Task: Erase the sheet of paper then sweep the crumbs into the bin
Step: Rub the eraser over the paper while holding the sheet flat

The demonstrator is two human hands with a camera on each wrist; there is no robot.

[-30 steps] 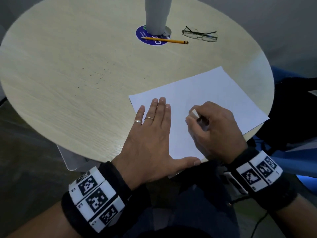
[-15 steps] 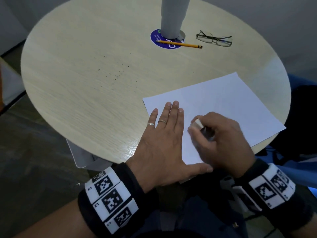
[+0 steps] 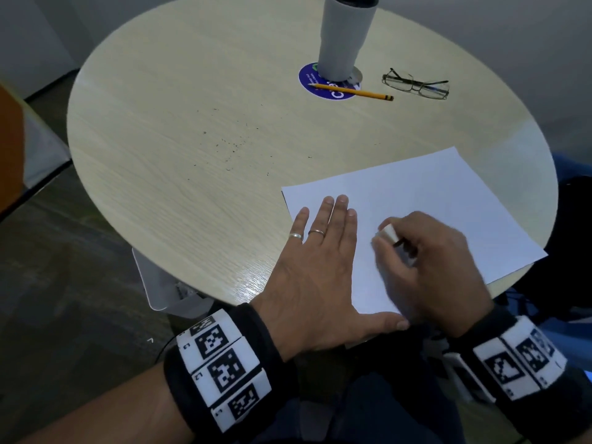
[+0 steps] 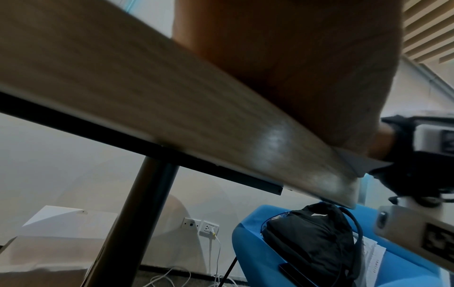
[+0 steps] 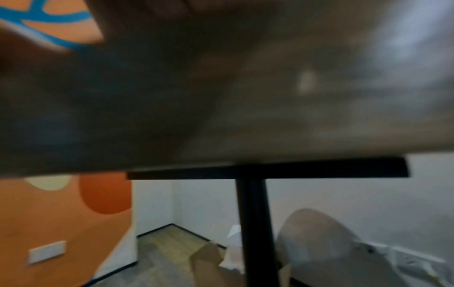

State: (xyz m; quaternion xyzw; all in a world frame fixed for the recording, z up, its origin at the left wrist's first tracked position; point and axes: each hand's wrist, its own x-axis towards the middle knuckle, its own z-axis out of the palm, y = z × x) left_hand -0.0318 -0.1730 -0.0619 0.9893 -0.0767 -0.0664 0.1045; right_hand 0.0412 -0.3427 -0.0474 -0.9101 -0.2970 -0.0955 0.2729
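A: Two steps, and the first is in hand. Centre-left, dark crumbs (image 3: 230,149) dot the table (image 3: 153,174); the left hand (image 3: 320,267) lies flat, fingers straight, pinning the sheet of paper (image 3: 432,193).

B: Lower right, the right hand (image 3: 429,267) pinches the eraser (image 3: 388,232) on the sheet. I'd judge sweeping comes next, toward the bin (image 3: 160,283) under the table's near edge.

Pretty sure I was in a small office meeting nook: round wood-look table (image 3: 160,174) on a black pole leg (image 4: 132,223), orange and blue wall mural (image 5: 49,213), wall sockets (image 4: 200,226), and a blue chair (image 4: 393,271) with a backpack (image 4: 312,242) on it
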